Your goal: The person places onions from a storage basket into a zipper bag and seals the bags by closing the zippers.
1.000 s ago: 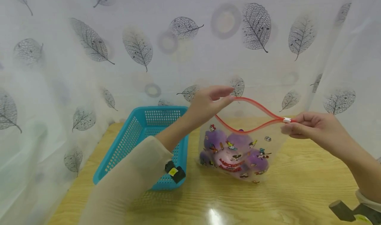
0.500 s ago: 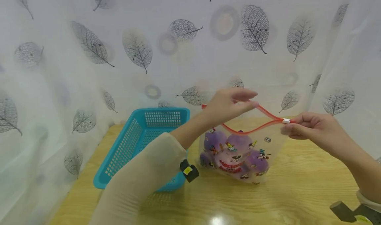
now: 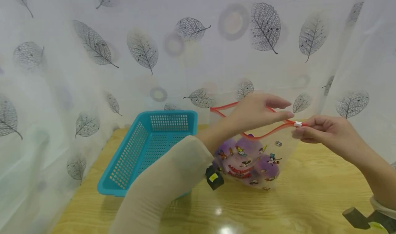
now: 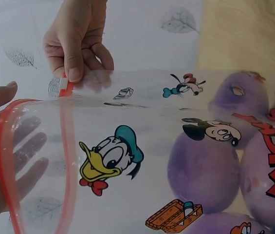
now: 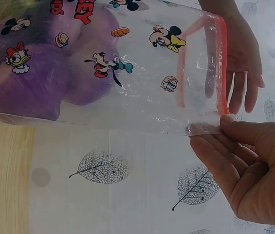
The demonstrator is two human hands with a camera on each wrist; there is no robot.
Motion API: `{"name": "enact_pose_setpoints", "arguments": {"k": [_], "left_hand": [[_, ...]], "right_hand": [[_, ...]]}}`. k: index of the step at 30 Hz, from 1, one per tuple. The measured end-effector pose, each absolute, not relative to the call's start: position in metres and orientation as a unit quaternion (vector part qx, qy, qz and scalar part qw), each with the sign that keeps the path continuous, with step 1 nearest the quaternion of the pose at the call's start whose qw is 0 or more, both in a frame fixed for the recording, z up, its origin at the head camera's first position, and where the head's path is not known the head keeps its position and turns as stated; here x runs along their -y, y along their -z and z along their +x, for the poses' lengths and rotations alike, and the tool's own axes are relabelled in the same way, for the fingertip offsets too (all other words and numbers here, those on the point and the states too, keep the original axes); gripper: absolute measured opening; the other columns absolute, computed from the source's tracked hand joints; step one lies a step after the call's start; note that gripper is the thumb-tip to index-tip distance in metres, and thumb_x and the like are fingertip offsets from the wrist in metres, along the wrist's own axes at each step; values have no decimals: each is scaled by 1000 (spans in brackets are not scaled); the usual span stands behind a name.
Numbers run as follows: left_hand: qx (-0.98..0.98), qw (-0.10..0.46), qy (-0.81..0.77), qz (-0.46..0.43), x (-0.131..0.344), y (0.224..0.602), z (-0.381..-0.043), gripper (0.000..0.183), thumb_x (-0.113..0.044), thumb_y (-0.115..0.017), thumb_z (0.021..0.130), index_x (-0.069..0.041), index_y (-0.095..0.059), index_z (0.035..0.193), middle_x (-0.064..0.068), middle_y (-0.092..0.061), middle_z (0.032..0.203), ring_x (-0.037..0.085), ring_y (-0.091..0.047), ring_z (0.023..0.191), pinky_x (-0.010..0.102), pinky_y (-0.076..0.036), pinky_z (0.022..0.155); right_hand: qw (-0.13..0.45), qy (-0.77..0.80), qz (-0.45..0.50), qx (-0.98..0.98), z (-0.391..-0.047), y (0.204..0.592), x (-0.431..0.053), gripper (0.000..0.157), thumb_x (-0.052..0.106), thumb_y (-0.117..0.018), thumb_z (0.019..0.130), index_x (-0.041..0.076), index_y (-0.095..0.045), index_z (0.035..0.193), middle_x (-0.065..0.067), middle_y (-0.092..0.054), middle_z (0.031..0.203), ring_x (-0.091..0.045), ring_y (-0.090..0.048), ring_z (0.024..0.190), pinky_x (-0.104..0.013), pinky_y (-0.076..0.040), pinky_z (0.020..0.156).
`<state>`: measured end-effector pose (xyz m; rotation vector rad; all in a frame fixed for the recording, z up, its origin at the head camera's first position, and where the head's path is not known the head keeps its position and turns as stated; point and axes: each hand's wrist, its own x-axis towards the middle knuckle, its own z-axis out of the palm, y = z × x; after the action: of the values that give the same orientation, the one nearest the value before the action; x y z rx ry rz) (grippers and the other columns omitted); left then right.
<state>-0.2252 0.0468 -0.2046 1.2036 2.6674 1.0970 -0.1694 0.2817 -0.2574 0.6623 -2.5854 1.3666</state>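
Note:
A clear zip bag (image 3: 286, 146) with a red zip strip and cartoon prints stands on the table. Several purple rounded objects (image 4: 203, 170) fill its lower part; their kind is unclear through the plastic. My right hand (image 3: 332, 132) pinches the bag's right top corner, beside the white slider (image 3: 298, 124). My left hand (image 3: 263, 110) is at the mouth, thumb and fingers extended and spread apart, with the fingertips just left of the slider. In the left wrist view, its fingers (image 4: 32, 165) show through the plastic, behind the parted strip.
A blue perforated basket (image 3: 123, 155) stands on the wooden table (image 3: 247, 210), left of the bag and partly behind my left sleeve (image 3: 167, 172). A white curtain (image 3: 198, 65) with leaf prints hangs behind the table and along its left side.
My left hand has moved right along the bag's mouth, from its left part to close by the slider. The right hand keeps its pinch at the corner, and the basket stays put.

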Motion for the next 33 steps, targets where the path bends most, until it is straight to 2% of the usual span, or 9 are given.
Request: {"name": "enact_pose_setpoints", "arguments": {"k": [5, 13, 19, 22, 26, 29, 33], "left_hand": [[-871, 7, -303, 387, -57, 205, -223, 39, -50, -60, 88, -31, -63, 122, -23, -61, 120, -9, -52, 111, 8, -41, 87], [-877, -44, -208, 431, -72, 214, -219, 31, -46, -56, 92, -32, -67, 118, -21, -63, 118, -7, -56, 106, 5, -40, 79], [-886, -63, -152, 434, -74, 215, -216, 27, -41, -55, 94, -35, -67, 117, -22, -62, 119, -7, -57, 102, 8, -40, 72], [-890, -62, -133, 432, -75, 214, -215, 26, -41, -54, 95, -36, -66, 118, -24, -62, 116, -8, -57, 100, 12, -39, 83], [-897, -37, -114, 426, -77, 213, -216, 26, -44, -52, 94, -38, -65, 116, -27, -63, 110, -10, -55, 99, 24, -29, 102], [-900, -23, -96, 424, -80, 211, -216, 24, -44, -51, 95, -38, -65, 114, -28, -62, 106, -10, -54, 94, 27, -25, 104], [-896, -34, -80, 435, -80, 211, -215, 22, -42, -50, 96, -38, -65, 111, -28, -62, 105, -10, -54, 91, 25, -28, 100]], "right_hand": [[70, -458, 214, 860, -170, 257, -281, 9, 0, -56, 92, -5, -61, 98, 2, -74, 90, -7, -70, 82, -24, -56, 67], [75, -436, 199, 874, -169, 257, -279, 13, 4, -57, 93, -5, -63, 100, 5, -74, 88, -4, -69, 80, -23, -56, 66], [84, -423, 188, 882, -167, 256, -275, 13, 6, -59, 92, -4, -64, 99, 6, -74, 85, -4, -69, 78, -22, -56, 65], [87, -427, 188, 880, -166, 256, -273, 13, 6, -59, 92, -5, -64, 98, 6, -74, 85, -3, -69, 78, -22, -56, 65], [85, -430, 184, 880, -164, 255, -272, 12, 6, -59, 92, -4, -64, 96, 6, -74, 84, -3, -69, 78, -22, -56, 65], [86, -427, 186, 881, -163, 256, -272, 10, 5, -59, 92, -3, -64, 95, 6, -74, 84, -3, -69, 77, -22, -56, 64], [88, -426, 188, 881, -161, 255, -271, 9, 4, -58, 92, -4, -64, 94, 7, -74, 84, -2, -69, 77, -21, -56, 64]]}}
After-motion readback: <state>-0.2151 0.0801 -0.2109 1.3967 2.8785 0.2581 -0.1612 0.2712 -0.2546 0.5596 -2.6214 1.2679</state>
